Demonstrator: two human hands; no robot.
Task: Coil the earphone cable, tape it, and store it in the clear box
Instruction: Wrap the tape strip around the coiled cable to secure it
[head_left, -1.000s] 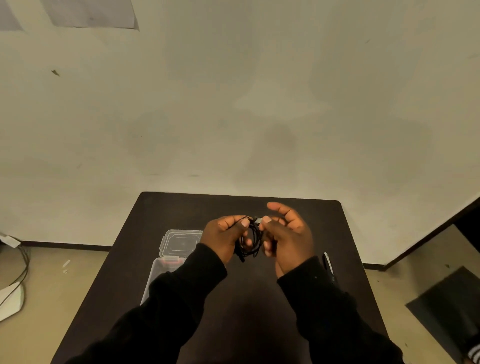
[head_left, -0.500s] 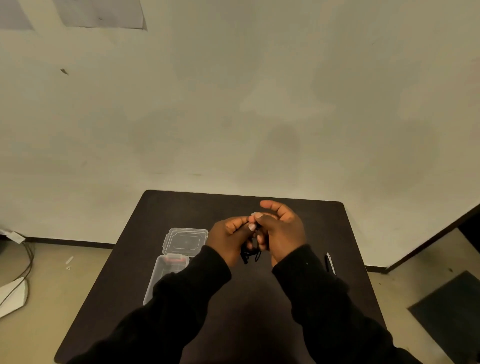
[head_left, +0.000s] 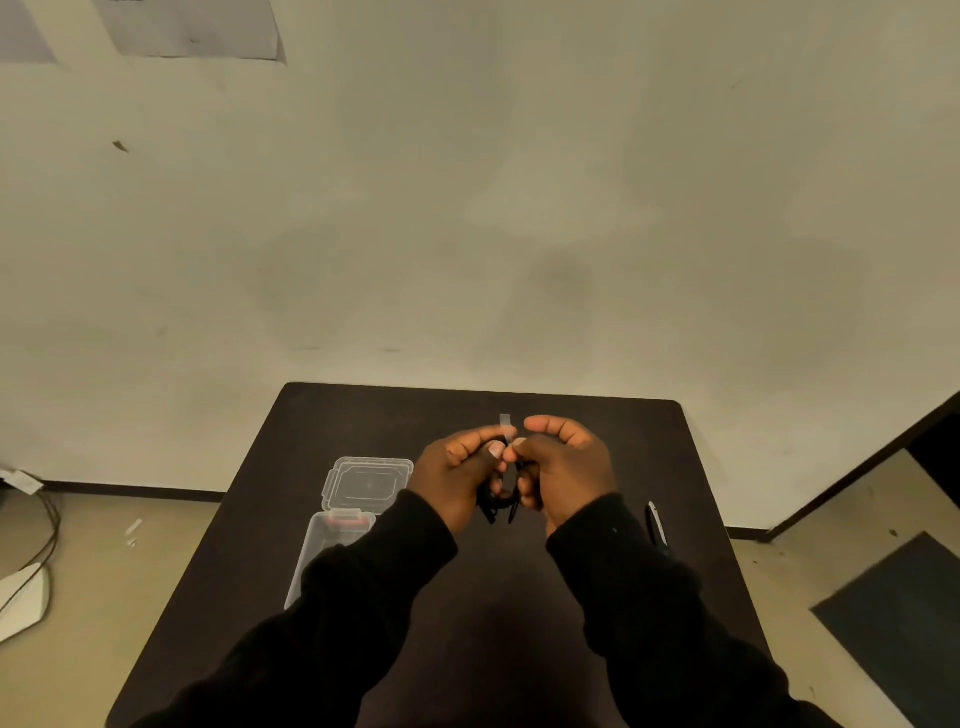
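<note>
A dark surface (head_left: 467, 623) lies beneath both hands. To the left of the left hand, partly behind its black sleeve, the clear box (head_left: 332, 551) lies open on the surface, its lid (head_left: 368, 484) folded back. The left hand (head_left: 457, 480) and right hand (head_left: 563, 473) are raised together, fingertips meeting, curled around the coiled black earphone cable (head_left: 501, 506) held between them. A pen (head_left: 655, 524) lies just right of the right wrist. A small strip of tape (head_left: 505, 422) sticks up from the pinching fingertips.
</note>
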